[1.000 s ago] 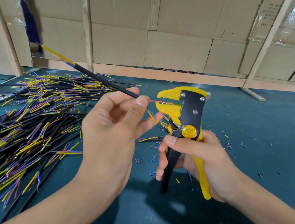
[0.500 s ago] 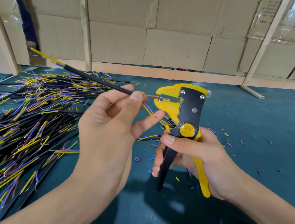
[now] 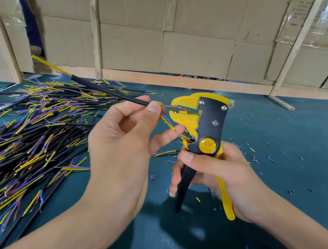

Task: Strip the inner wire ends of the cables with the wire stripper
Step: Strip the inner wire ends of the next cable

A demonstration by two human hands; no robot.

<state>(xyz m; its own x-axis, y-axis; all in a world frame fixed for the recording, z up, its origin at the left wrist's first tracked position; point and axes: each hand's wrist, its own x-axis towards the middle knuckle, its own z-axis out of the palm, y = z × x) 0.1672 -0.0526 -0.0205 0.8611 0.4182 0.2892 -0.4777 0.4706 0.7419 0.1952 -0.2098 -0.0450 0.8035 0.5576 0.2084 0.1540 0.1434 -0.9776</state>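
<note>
Left hand pinches the cable; its brown wire has advanced into the stripper, gripped by right hand at 3 o'clock; squeeze seems next.

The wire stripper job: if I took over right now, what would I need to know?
Left hand: pinches one black cable, with its brown inner wire fed into the stripper's yellow head.
Right hand: grips the wire stripper by its handles, which are not squeezed together.
The cable's blue and yellow wires hang below the head, outside it.
Done: cut insulation bits lie on the green table.
Left: squeeze to strip the brown wire, then the other two, then the cable pile, though which of those are finished I cannot tell.
</note>
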